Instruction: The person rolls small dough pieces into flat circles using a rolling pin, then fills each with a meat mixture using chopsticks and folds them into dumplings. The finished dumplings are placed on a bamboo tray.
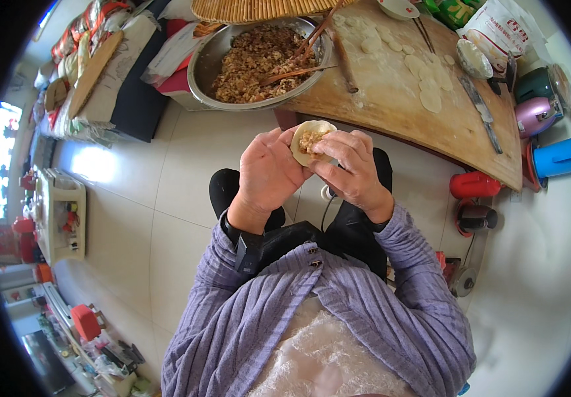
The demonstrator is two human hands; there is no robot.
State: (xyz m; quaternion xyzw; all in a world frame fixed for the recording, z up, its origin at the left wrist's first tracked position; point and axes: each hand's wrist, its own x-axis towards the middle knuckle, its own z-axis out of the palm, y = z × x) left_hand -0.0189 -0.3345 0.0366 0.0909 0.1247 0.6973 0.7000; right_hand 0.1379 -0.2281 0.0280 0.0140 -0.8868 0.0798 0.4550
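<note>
A round dumpling wrapper [299, 149] with a mound of minced filling [310, 141] on it lies between my two hands, its edge unsealed. My left hand [271, 166] cradles it from the left side. Floury fingers of my right hand [352, 164] grip the wrapper's right edge and partly cover the filling. Beyond my hands stands a large metal basin [198, 82] of minced filling [250, 59], with wooden chopsticks [310, 42] and a wooden utensil [285, 75] resting in it. Flat wrappers [431, 100] lie on the floured wooden board [389, 114] to the right.
A rolling pin [343, 62] lies beside the basin, below a woven tray [260, 11]. On the board's right are a knife [481, 114], a bowl [474, 58] and a flour bag [503, 32]. Blue [560, 158] and red [474, 185] thermos flasks stand past its edge.
</note>
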